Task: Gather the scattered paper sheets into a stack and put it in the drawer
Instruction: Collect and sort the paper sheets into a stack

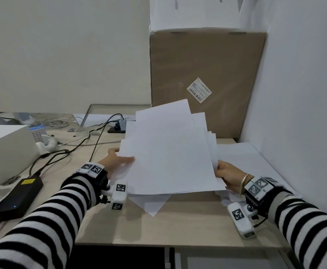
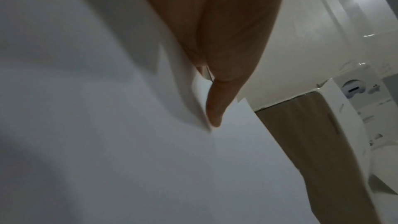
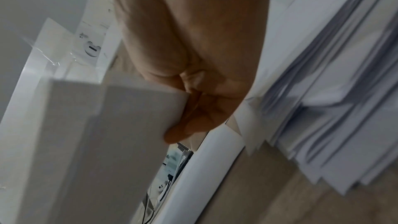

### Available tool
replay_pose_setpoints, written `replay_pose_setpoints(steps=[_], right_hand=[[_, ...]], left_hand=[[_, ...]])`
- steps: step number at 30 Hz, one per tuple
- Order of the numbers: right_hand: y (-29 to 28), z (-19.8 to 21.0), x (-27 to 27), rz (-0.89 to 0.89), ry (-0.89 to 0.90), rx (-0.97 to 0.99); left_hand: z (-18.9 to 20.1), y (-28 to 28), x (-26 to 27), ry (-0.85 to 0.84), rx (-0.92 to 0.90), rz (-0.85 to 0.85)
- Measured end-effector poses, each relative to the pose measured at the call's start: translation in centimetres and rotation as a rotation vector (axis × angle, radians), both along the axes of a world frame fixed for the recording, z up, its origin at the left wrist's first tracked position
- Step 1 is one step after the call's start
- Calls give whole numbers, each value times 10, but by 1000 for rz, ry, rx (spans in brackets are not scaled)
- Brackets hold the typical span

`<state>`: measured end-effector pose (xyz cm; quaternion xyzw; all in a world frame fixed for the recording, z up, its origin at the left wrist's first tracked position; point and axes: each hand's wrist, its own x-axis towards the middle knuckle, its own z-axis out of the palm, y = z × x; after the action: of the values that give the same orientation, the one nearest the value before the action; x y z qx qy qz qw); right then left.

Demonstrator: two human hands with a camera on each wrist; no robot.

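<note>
A loose, uneven stack of white paper sheets [image 1: 170, 150] is tilted up above the wooden desk [image 1: 187, 226]. My left hand [image 1: 118, 160] grips its left edge, thumb on top. My right hand [image 1: 225, 175] pinches the right edge. In the left wrist view the thumb [image 2: 215, 108] presses on the paper sheets [image 2: 129, 151]. In the right wrist view my fingers [image 3: 193, 117] clamp the held sheets [image 3: 96, 134]. More sheets lie on the desk: one under the stack [image 1: 151, 204] and a fanned pile at the right [image 1: 246, 152] [image 3: 344, 91]. No drawer can be made out; a dark space [image 1: 119, 257] shows below the desk's front edge.
A tall cardboard box [image 1: 207, 74] stands behind the sheets. A white panel [image 1: 294, 94] walls off the right side. On the left are a white box [image 1: 3, 152], a black power brick [image 1: 17, 195], cables [image 1: 81, 140] and a power strip [image 1: 119, 126].
</note>
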<state>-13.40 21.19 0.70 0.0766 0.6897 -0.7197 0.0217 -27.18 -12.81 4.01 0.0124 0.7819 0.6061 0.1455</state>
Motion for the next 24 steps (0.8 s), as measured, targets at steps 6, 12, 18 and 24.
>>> replay_pose_setpoints(steps=[6,12,18,24], right_hand=[[-1,2,-8,-43,-83,-126],[-13,28,-14,-45,-27,-202],[-20,43,-26,-197,110,-135],[-21,19,-27,-259,23,-72]], left_hand=[[1,15,-3,133,139,39],[14,21,-1,321,289,82],[19,15,6,250,418,-25],[-5,0,8,110,412,-207]])
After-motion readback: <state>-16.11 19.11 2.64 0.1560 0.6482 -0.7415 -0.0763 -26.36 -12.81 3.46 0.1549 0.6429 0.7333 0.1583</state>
